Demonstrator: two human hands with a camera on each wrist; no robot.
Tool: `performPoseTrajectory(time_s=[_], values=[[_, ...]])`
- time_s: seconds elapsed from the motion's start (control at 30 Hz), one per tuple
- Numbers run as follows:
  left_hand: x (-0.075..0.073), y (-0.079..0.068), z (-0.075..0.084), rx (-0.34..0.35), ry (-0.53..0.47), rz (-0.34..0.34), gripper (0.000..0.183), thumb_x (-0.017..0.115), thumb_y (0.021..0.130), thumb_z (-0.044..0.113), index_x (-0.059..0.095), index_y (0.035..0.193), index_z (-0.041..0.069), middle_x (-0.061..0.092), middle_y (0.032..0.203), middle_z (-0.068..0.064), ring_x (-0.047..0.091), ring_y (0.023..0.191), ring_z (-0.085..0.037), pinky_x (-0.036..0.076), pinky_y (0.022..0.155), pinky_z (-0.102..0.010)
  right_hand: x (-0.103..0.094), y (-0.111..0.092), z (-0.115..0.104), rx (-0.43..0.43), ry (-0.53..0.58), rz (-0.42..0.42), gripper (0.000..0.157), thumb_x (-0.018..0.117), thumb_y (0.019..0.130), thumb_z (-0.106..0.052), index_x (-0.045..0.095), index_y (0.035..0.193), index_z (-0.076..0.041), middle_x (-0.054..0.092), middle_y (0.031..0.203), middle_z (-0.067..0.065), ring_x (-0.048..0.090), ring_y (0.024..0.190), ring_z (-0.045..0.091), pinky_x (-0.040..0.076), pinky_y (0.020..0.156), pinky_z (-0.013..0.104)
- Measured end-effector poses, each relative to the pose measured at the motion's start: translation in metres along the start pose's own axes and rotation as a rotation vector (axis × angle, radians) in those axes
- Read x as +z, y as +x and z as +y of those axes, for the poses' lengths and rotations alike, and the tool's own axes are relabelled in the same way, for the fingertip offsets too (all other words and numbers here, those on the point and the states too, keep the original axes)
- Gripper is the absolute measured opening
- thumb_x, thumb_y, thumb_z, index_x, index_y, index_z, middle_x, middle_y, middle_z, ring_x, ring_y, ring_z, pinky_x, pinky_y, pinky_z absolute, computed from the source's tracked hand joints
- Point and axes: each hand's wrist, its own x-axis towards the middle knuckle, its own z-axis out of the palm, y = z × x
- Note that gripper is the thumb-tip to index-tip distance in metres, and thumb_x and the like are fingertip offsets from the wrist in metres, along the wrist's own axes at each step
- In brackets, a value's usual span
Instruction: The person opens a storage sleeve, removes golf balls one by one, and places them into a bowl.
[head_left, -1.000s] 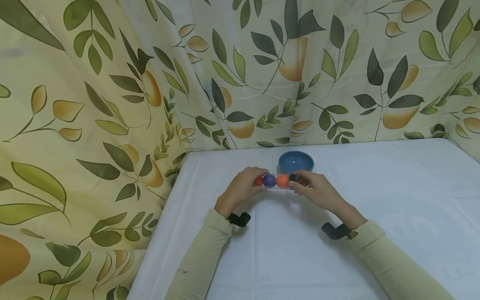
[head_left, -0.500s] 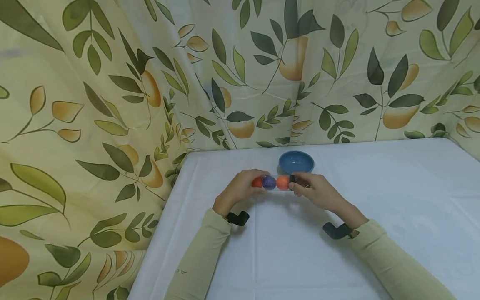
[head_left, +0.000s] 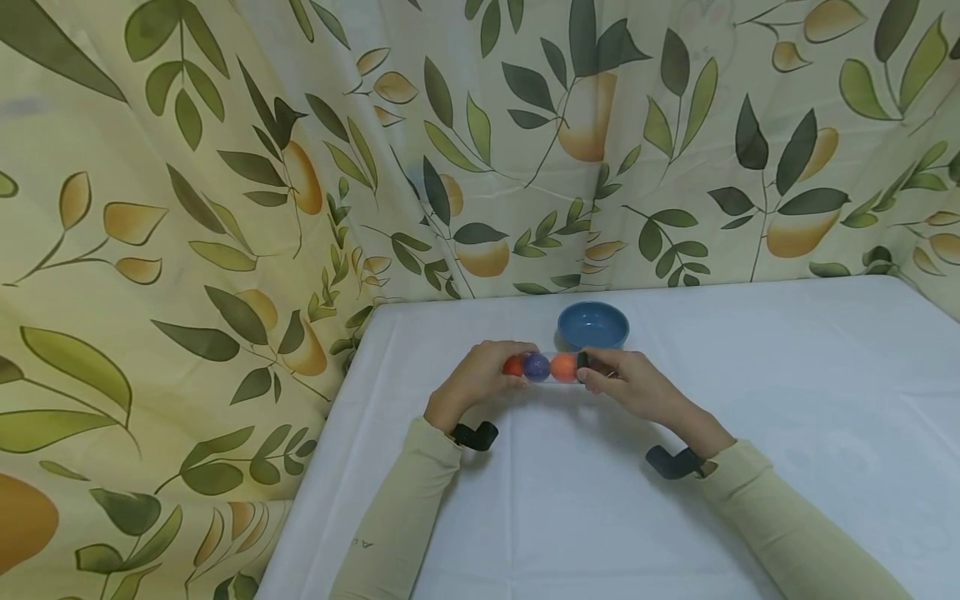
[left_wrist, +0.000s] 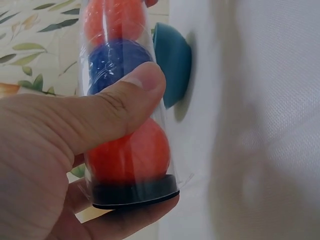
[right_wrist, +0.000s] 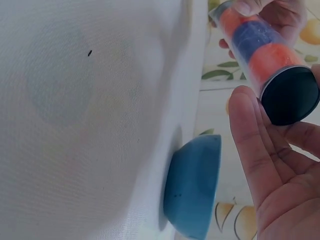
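Observation:
Both hands hold a clear plastic tube [head_left: 551, 381] sideways above the table. Three balls sit in a row inside: a red-orange ball [left_wrist: 132, 155], a dark blue ball [left_wrist: 112, 60] and an orange ball [head_left: 563, 367]. My left hand [head_left: 480, 372] grips the tube's left end, its thumb across the wall and a finger under the black end cap [left_wrist: 135, 192]. At the other end, my right hand [head_left: 637, 382] holds the tube by its black cap [right_wrist: 290, 95], fingers around the rim. Part of the red-orange ball is hidden behind the left hand in the head view.
A blue bowl [head_left: 592, 325] stands upright on the white-covered table [head_left: 570, 517], just beyond the tube. Leaf-patterned curtains [head_left: 480, 150] hang behind the table and along its left side. Each wrist wears a black camera mount [head_left: 477, 436].
The left hand and its end of the tube have dropped slightly toward me. The right hand has barely shifted, and both hands keep their hold.

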Motion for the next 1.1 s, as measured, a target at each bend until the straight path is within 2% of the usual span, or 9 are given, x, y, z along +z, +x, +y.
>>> performPoseTrajectory(time_s=[0.2, 0.43, 0.5, 0.6, 0.73, 0.93, 1.1], values=[[0.000, 0.000, -0.001, 0.000, -0.012, -0.002, 0.050, 0.079, 0.079, 0.015, 0.062, 0.124, 0.026, 0.067, 0.115, 0.008, 0.059, 0.101, -0.007, 0.048, 0.094, -0.026, 0.000, 0.000, 0.000, -0.012, 0.006, -0.008, 0.029, 0.057, 0.096, -0.037, 0.061, 0.115, -0.015, 0.066, 0.084, 0.003, 0.057, 0.076, 0.015, 0.048, 0.064, 0.025], [-0.002, -0.002, -0.005, 0.010, -0.044, -0.007, 0.050, 0.078, 0.080, 0.012, 0.062, 0.125, 0.024, 0.067, 0.117, 0.007, 0.060, 0.105, -0.008, 0.047, 0.098, -0.027, -0.001, 0.000, -0.001, -0.032, 0.032, -0.018, 0.038, 0.056, 0.097, -0.024, 0.056, 0.130, -0.005, 0.070, 0.089, 0.003, 0.060, 0.080, 0.010, 0.050, 0.069, 0.023], [-0.003, -0.003, -0.005, 0.013, -0.051, -0.003, 0.050, 0.078, 0.080, 0.012, 0.062, 0.125, 0.023, 0.067, 0.117, 0.006, 0.060, 0.105, -0.008, 0.047, 0.098, -0.027, -0.002, 0.001, -0.001, -0.030, 0.038, -0.013, 0.037, 0.057, 0.097, -0.023, 0.057, 0.129, -0.004, 0.069, 0.089, 0.004, 0.060, 0.080, 0.012, 0.050, 0.068, 0.024], [-0.004, -0.003, -0.005, 0.019, -0.057, 0.011, 0.050, 0.078, 0.080, 0.011, 0.062, 0.125, 0.021, 0.067, 0.117, 0.005, 0.060, 0.105, -0.010, 0.047, 0.097, -0.027, -0.002, 0.001, -0.002, 0.004, 0.022, 0.020, 0.037, 0.059, 0.095, -0.025, 0.058, 0.126, -0.006, 0.070, 0.095, 0.004, 0.064, 0.085, 0.014, 0.052, 0.071, 0.024], [-0.003, -0.004, -0.009, 0.003, -0.051, 0.035, 0.050, 0.077, 0.080, 0.011, 0.060, 0.127, 0.018, 0.066, 0.120, 0.002, 0.061, 0.107, -0.014, 0.047, 0.097, -0.029, -0.004, 0.000, -0.003, 0.084, 0.044, 0.043, 0.039, 0.066, 0.090, -0.030, 0.057, 0.122, -0.008, 0.070, 0.104, 0.005, 0.067, 0.095, 0.018, 0.055, 0.078, 0.031], [-0.002, -0.004, -0.012, -0.044, -0.076, 0.071, 0.049, 0.077, 0.081, 0.013, 0.058, 0.126, 0.017, 0.065, 0.120, 0.001, 0.062, 0.109, -0.019, 0.048, 0.096, -0.031, -0.001, 0.000, 0.003, 0.147, 0.049, -0.022, 0.042, 0.072, 0.085, -0.025, 0.056, 0.118, -0.004, 0.069, 0.106, 0.010, 0.065, 0.099, 0.023, 0.055, 0.084, 0.039], [-0.003, -0.003, -0.012, -0.052, -0.085, 0.091, 0.056, 0.077, 0.081, 0.014, 0.055, 0.132, 0.024, 0.063, 0.127, 0.004, 0.059, 0.113, -0.014, 0.046, 0.099, -0.031, 0.003, 0.001, 0.006, 0.154, -0.007, -0.051, 0.041, 0.072, 0.084, -0.021, 0.059, 0.118, -0.003, 0.068, 0.107, 0.011, 0.066, 0.097, 0.022, 0.054, 0.082, 0.038]])
